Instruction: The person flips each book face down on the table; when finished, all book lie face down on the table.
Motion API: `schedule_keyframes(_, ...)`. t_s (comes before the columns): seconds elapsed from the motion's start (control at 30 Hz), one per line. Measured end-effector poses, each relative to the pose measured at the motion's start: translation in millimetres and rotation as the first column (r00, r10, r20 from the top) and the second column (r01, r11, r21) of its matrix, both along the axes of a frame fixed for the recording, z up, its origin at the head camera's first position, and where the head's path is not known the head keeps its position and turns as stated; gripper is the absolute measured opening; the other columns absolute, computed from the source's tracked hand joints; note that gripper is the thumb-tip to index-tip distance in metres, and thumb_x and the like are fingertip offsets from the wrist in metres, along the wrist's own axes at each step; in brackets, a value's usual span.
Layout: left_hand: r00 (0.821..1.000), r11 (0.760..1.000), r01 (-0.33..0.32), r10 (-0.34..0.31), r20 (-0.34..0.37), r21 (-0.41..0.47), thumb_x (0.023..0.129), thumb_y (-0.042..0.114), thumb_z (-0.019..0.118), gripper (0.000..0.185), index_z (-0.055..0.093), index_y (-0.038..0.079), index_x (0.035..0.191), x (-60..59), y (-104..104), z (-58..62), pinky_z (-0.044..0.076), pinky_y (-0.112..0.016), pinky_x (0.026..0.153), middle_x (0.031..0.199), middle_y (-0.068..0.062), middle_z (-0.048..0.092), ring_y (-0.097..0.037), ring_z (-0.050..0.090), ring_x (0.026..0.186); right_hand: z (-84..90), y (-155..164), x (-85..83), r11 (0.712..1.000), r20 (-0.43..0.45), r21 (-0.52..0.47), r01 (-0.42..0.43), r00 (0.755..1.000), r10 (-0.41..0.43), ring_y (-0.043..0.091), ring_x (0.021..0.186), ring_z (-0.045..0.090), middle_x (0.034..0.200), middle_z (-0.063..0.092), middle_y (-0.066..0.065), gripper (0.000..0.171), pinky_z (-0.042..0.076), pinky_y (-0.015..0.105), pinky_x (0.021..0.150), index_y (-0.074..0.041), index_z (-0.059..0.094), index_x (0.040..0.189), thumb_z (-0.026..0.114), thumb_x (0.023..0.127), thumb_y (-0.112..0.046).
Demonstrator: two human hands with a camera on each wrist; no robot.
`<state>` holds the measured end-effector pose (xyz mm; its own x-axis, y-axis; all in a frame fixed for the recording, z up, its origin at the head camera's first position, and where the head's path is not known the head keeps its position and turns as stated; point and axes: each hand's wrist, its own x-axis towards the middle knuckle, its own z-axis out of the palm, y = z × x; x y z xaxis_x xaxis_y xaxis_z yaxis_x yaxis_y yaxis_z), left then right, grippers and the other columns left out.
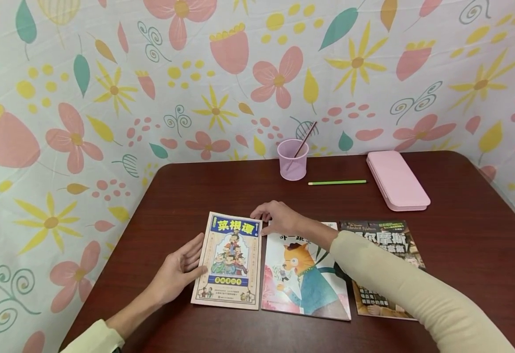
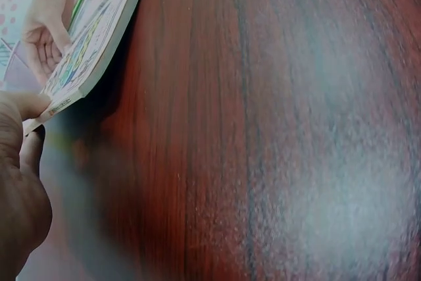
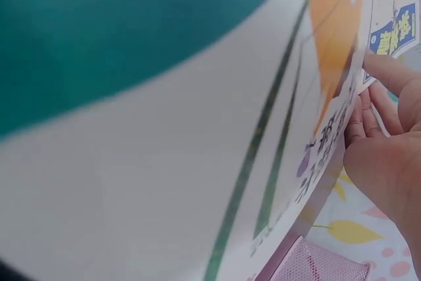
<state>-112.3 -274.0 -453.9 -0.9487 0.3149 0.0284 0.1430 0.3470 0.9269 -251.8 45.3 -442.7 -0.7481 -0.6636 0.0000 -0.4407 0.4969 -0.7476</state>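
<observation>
left forearm (image 1: 139,310) slanting in from the lower left, left hand (image 1: 180,273) below and left of centre, thumb and fingers pinching, sleeved right arm (image 1: 409,289) slanting in from the lower right, right hand (image 1: 281,218) near the centre, thumb and fingers likewise pinching

Gripped book (image 3: 396,8) — cut off in right-wrist view, magazine (image 1: 400,240) — part-hidden

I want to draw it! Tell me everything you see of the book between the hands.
The book is closed, cover up, apparently a thin paperback. It's cream, with a blue band along the top, big yellow writing on that, a group of cartoon people, a blue label below and small figures near the bottom corners. It seems raised off the table, left of the animal book. The left hand pinches its left edge; the right hand holds its top right corner.
</observation>
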Motion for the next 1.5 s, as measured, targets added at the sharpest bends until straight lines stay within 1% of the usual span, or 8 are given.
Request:
schedule_keyframes(0.13, 0.998, 0.999, -0.042, 0.043, -0.036, 0.014, 0.096, -0.006, 0.074, 0.077, 0.036, 0.0, 0.163, 0.8, 2.8, 1.9, 0.049, -0.028, 0.104, 0.164, -0.017, 0.041, -0.029, 0.047, 0.145, 3.1, -3.0, -1.9, 1.0, 0.041, 0.004, 0.013, 0.999, -0.013, 0.022, 0.1, 0.062, 0.108, 0.07, 0.004, 0.038, 0.057, 0.031, 0.088, -0.005, 0.075, 0.129, 0.083, 0.091, 0.0)
schedule_keyframes(0.33, 0.995, 0.997, -0.076, 0.077, -0.067, 0.014, 0.096, -0.005, 0.075, 0.075, 0.038, -0.002, 0.162, 2.4, 5.2, 3.4, 0.051, -0.027, 0.103, 0.161, -0.016, 0.046, -0.027, 0.051, 0.142, 7.3, -6.6, -3.7, 0.999, 0.061, 0.009, 0.034, 0.998, -0.034, 0.018, 0.087, 0.06, 0.094, 0.067, 0.003, 0.028, 0.054, 0.025, 0.075, -0.005, 0.078, 0.12, 0.081, 0.093, 0.001)
schedule_keyframes(0.53, 0.992, 0.994, -0.11, 0.11, -0.064, 0.009, 0.097, -0.001, 0.076, 0.07, 0.045, 0.002, 0.16, 3.0, 4.4, 4.5, 0.054, -0.028, 0.099, 0.156, -0.017, 0.052, -0.03, 0.058, 0.135, 10.8, -8.5, -6.6, 1.0, 0.004, -0.017, 0.027, 1.0, -0.027, 0.017, 0.083, 0.057, 0.088, 0.065, 0.001, 0.018, 0.051, 0.024, 0.073, -0.006, 0.08, 0.11, 0.079, 0.094, 0.001)
schedule_keyframes(0.8, 0.987, 0.988, -0.156, 0.155, -0.045, -0.01, 0.098, 0.006, 0.078, 0.06, 0.055, 0.004, 0.154, 5.5, 6.5, 7.2, 0.059, -0.029, 0.091, 0.138, -0.018, 0.068, -0.027, 0.071, 0.119, 19.4, -8.1, -8.2, 0.996, -0.075, -0.073, 0.049, 0.996, -0.055, 0.017, 0.083, 0.06, 0.088, 0.069, 0.002, 0.012, 0.055, 0.028, 0.076, -0.003, 0.078, 0.104, 0.078, 0.094, 0.004)
schedule_keyframes(0.9, 0.99, 0.99, -0.139, 0.138, -0.022, -0.034, 0.097, 0.011, 0.079, 0.059, 0.057, 0.0, 0.151, 8.6, 5.9, 3.9, 0.061, -0.03, 0.087, 0.131, -0.019, 0.072, -0.024, 0.074, 0.112, 22.8, -7.4, -8.8, 0.994, -0.088, -0.092, 0.06, 0.994, -0.068, 0.017, 0.083, 0.062, 0.088, 0.071, 0.002, 0.012, 0.056, 0.03, 0.078, -0.003, 0.078, 0.103, 0.078, 0.094, 0.004)
schedule_keyframes(1.17, 0.999, 0.994, -0.011, 0.015, 0.036, -0.109, 0.098, 0.017, 0.08, 0.049, 0.064, -0.003, 0.14, 17.9, 1.1, -8.4, 0.063, -0.028, 0.077, 0.115, -0.01, 0.079, -0.017, 0.077, 0.095, 31.3, -4.5, -12.7, 0.983, -0.099, -0.156, 0.095, 0.989, -0.111, 0.017, 0.079, 0.064, 0.086, 0.074, 0.003, 0.013, 0.057, 0.031, 0.077, -0.003, 0.08, 0.099, 0.081, 0.09, 0.006)
schedule_keyframes(1.4, 1.0, 0.997, -0.008, 0.009, 0.015, -0.078, 0.1, 0.014, 0.076, 0.047, 0.062, -0.001, 0.142, 15.9, -2.4, -4.5, 0.063, -0.029, 0.077, 0.118, -0.01, 0.079, -0.019, 0.077, 0.098, 37.5, -2.5, -16.4, 0.974, -0.08, -0.171, 0.146, 0.984, -0.162, 0.018, 0.081, 0.067, 0.09, 0.075, 0.003, 0.011, 0.057, 0.032, 0.078, -0.005, 0.081, 0.1, 0.08, 0.093, 0.003)
schedule_keyframes(1.5, 1.0, 0.997, -0.02, 0.019, -0.011, -0.077, 0.101, 0.014, 0.075, 0.045, 0.063, 0.001, 0.142, 14.9, -3.4, -1.6, 0.062, -0.028, 0.07, 0.117, -0.009, 0.079, -0.019, 0.077, 0.094, 38.9, -2.0, -17.5, 0.972, -0.078, -0.179, 0.151, 0.983, -0.168, 0.019, 0.082, 0.066, 0.091, 0.075, 0.004, 0.011, 0.056, 0.032, 0.077, -0.004, 0.081, 0.102, 0.077, 0.095, 0.003)
